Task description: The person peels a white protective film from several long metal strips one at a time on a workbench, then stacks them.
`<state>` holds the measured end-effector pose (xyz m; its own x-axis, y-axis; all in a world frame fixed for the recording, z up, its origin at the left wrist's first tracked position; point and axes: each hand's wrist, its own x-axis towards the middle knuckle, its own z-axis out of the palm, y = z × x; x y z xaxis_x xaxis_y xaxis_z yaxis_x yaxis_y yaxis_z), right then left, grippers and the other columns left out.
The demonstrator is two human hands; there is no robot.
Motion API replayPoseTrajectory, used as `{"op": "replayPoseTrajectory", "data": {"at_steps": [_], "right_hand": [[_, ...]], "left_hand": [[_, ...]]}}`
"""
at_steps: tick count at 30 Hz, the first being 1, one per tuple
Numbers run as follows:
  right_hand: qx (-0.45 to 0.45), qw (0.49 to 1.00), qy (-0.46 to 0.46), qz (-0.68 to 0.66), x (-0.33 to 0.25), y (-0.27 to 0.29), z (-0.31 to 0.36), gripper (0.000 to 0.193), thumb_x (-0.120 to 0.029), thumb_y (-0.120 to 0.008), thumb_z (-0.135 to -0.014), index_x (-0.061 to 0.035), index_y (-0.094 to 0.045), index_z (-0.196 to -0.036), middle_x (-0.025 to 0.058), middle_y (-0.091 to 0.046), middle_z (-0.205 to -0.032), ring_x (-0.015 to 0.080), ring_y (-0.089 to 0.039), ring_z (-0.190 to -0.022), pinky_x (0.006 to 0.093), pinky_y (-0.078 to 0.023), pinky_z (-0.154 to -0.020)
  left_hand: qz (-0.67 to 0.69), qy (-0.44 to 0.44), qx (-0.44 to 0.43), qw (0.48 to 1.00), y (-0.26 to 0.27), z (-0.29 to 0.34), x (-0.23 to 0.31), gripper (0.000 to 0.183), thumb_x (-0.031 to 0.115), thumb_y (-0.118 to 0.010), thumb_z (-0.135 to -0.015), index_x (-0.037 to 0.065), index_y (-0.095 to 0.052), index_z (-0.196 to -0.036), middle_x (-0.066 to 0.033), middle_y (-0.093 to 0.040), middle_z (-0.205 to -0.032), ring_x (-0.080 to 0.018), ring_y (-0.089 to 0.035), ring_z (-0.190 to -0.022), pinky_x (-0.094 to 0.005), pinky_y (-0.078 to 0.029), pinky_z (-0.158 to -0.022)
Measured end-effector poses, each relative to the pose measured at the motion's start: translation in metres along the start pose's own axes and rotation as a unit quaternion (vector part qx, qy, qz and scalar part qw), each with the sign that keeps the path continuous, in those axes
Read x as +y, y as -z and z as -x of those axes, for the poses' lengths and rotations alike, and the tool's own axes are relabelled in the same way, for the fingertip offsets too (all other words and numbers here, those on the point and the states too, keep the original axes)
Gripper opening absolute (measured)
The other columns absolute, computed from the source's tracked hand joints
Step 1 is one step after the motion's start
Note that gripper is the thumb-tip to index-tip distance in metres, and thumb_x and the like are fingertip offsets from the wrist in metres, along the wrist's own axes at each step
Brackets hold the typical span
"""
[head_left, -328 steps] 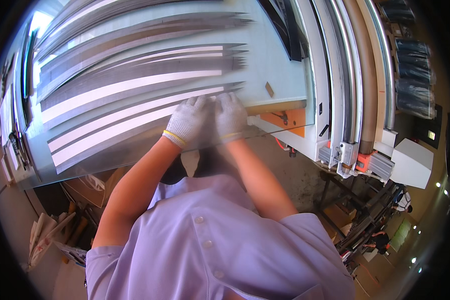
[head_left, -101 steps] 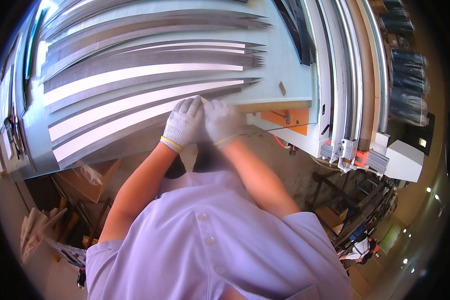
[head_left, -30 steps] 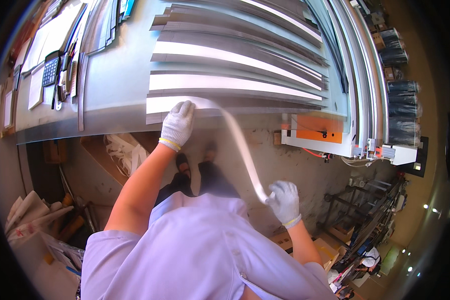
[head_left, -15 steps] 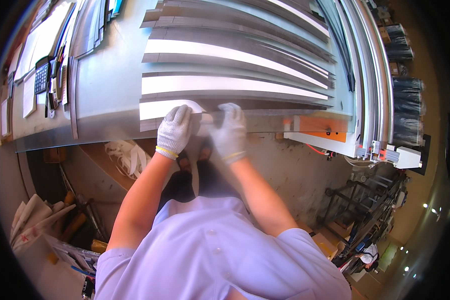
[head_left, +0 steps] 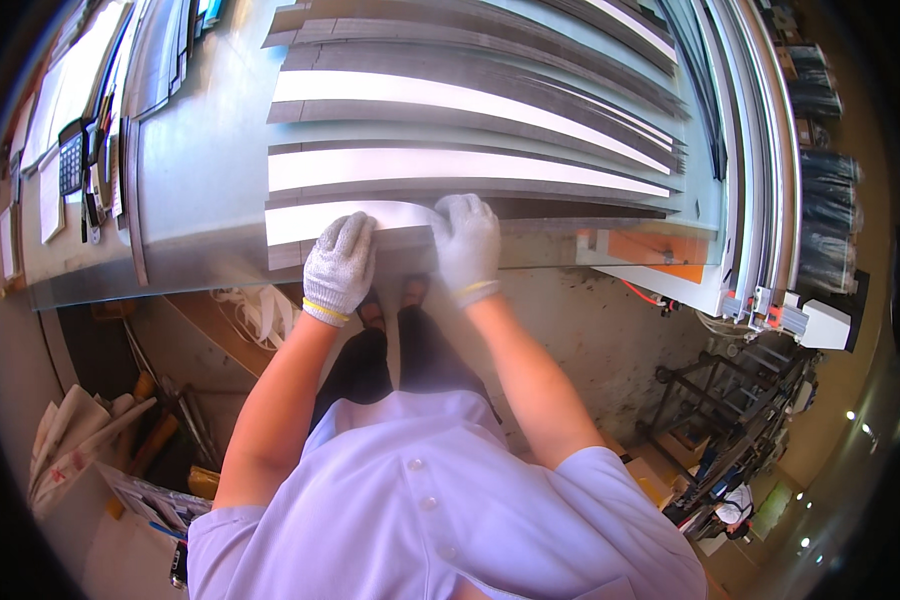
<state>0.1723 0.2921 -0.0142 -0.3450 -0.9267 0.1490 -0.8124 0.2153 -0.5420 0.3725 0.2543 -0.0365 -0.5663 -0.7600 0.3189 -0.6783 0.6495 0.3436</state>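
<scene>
A white strip (head_left: 288, 222) lies along a dark grey strip (head_left: 286, 257) at the near edge of the glass-topped table. My left hand (head_left: 341, 262), in a pale knitted glove with a yellow cuff band, is closed over the near side of the white strip. Its fingers press together on top; the thumb is hidden. To the right, my gloved right hand (head_left: 467, 245) pinches the white strip, which spans the gap between both hands. Right of that hand, the dark strip's surface is bare. Farther back lie several more dark strips, some with a white band (head_left: 450, 170).
Papers, pens and a calculator (head_left: 71, 163) sit at the table's left. A metal rail (head_left: 776, 180) runs along the right, ending in a white block (head_left: 826, 325). A dark metal rack (head_left: 715, 395) stands lower right. White scraps (head_left: 255, 315) hang below the table.
My right hand, blurred before, shows more sharply. The white strip's loose curl between my hands has flattened and now reaches farther right. My left hand stays on the strip.
</scene>
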Motion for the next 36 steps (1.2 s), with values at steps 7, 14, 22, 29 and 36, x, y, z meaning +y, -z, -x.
{"op": "replayPoseTrajectory", "data": {"at_steps": [7,14,22,29,36], "right_hand": [[-0.118,0.983,-0.135,0.033,0.018,0.003,-0.035,0.031,-0.034,-0.086,-0.077,-0.0078,-0.069,-0.080,0.0115,-0.070,-0.089,0.0312,-0.063,-0.090,0.0441,-0.051,-0.084],[-0.178,0.972,-0.137,0.066,0.021,0.003,-0.047,0.034,-0.036,-0.087,-0.075,-0.0079,-0.070,-0.082,0.0122,-0.071,-0.092,0.0321,-0.065,-0.094,0.0444,-0.053,-0.087],[-0.183,0.973,-0.106,0.092,0.034,-0.009,-0.048,0.039,-0.042,-0.084,-0.076,-0.0070,-0.068,-0.085,0.0172,-0.069,-0.094,0.0387,-0.066,-0.094,0.0488,-0.053,-0.085],[-0.198,0.963,-0.122,0.137,0.023,-0.002,-0.052,0.038,-0.040,-0.087,-0.076,-0.0100,-0.074,-0.096,0.0114,-0.074,-0.100,0.0312,-0.071,-0.099,0.0420,-0.058,-0.086],[-0.199,0.966,-0.123,0.111,0.028,-0.007,-0.049,0.039,-0.042,-0.083,-0.078,-0.0093,-0.073,-0.097,0.0144,-0.072,-0.103,0.0349,-0.068,-0.102,0.0456,-0.056,-0.088]], "left_hand": [[-0.003,0.002,-0.008,1.000,-0.001,0.001,-0.001,0.033,0.009,-0.070,-0.089,0.003,-0.070,-0.121,-0.0136,-0.066,-0.125,-0.0328,-0.064,-0.115,-0.0423,-0.057,-0.093],[-0.006,0.009,-0.022,1.000,0.005,-0.005,0.006,0.035,0.012,-0.071,-0.088,0.003,-0.069,-0.122,-0.0128,-0.065,-0.123,-0.0326,-0.064,-0.113,-0.0428,-0.056,-0.093],[-0.001,0.011,-0.115,0.993,-0.032,-0.047,0.049,0.041,0.015,-0.066,-0.090,-0.002,-0.064,-0.127,-0.0163,-0.060,-0.128,-0.0346,-0.060,-0.118,-0.0461,-0.051,-0.100],[-0.025,0.004,-0.072,0.997,-0.025,-0.030,0.047,0.043,0.015,-0.067,-0.091,-0.002,-0.062,-0.130,-0.0156,-0.059,-0.124,-0.0349,-0.060,-0.113,-0.0460,-0.051,-0.099],[-0.092,0.036,-0.128,0.987,-0.034,-0.044,0.057,0.051,0.023,-0.068,-0.091,0.001,-0.059,-0.136,-0.0148,-0.056,-0.130,-0.0339,-0.059,-0.109,-0.0473,-0.049,-0.096]]}}
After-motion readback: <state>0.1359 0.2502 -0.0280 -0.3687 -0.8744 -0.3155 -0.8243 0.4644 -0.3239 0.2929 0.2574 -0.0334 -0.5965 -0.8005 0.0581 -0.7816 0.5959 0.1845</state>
